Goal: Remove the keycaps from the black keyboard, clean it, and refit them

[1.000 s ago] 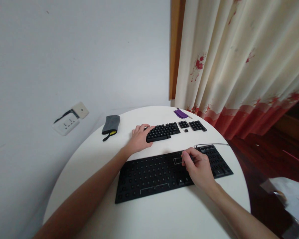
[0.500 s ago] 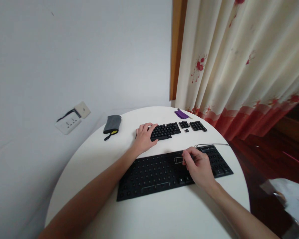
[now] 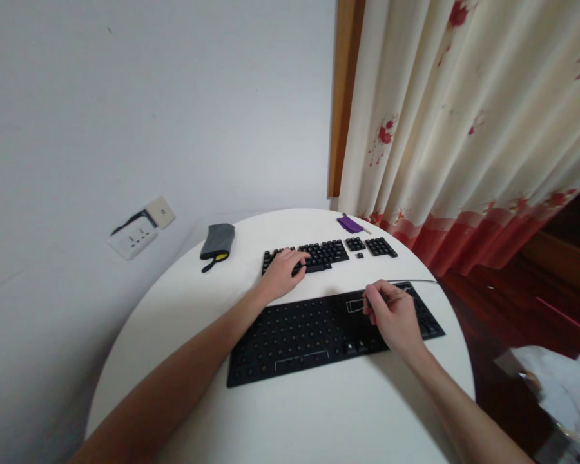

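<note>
And there goes the left hand (image 3: 284, 270), farther along the block of black keycaps (image 3: 327, 251) at centre frame, uncovering the block's left end! Fingertips now sit over the middle of the rows; I can't tell whether they grasp a cap. Over to the right hand (image 3: 391, 314), edging rightward above the keyboard (image 3: 290, 338), which lies tilted across the lower centre, its left part showing rows of small posts. Thumb and fingers are pinched together; what's between them, if anything, is hidden. For the work, that looks like the left hand sorting through caps while the right hovers over its spot. Writing? White outlines on the keyboard, one box just beside the right fingers, a long bracket lower down; no brand readable, and the legends are too small.
</note>
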A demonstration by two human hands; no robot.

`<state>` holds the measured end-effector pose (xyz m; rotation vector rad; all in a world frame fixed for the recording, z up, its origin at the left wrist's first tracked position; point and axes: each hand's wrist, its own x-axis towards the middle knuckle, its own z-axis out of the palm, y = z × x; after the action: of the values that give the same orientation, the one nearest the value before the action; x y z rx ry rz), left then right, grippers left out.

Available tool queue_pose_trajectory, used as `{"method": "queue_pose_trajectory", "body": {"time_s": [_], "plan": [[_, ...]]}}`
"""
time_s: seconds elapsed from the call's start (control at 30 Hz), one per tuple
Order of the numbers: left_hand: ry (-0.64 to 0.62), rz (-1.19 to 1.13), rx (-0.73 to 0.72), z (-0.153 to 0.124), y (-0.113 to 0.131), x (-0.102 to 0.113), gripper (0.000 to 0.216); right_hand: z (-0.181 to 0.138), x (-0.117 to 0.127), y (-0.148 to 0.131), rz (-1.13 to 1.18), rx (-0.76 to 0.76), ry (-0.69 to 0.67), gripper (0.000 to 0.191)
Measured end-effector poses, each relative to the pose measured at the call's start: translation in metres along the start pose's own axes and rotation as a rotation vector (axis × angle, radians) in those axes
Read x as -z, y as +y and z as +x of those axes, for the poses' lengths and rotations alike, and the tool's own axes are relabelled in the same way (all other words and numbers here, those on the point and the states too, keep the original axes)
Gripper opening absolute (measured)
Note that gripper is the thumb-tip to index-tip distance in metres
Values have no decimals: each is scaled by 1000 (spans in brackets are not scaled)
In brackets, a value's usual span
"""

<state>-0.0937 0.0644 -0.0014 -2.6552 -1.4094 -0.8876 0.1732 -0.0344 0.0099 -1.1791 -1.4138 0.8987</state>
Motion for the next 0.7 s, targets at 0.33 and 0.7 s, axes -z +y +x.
{"method": "queue_pose_trajectory", "body": {"time_s": [0.33,0.7], "plan": [[-97,-52,-46,-5,0,-4,29,-37,7,6,-257,-68,-203,41],[-83,-83,-105,-6,1,-5,29,-35,0,0,-337,-62,-276,38]]}}
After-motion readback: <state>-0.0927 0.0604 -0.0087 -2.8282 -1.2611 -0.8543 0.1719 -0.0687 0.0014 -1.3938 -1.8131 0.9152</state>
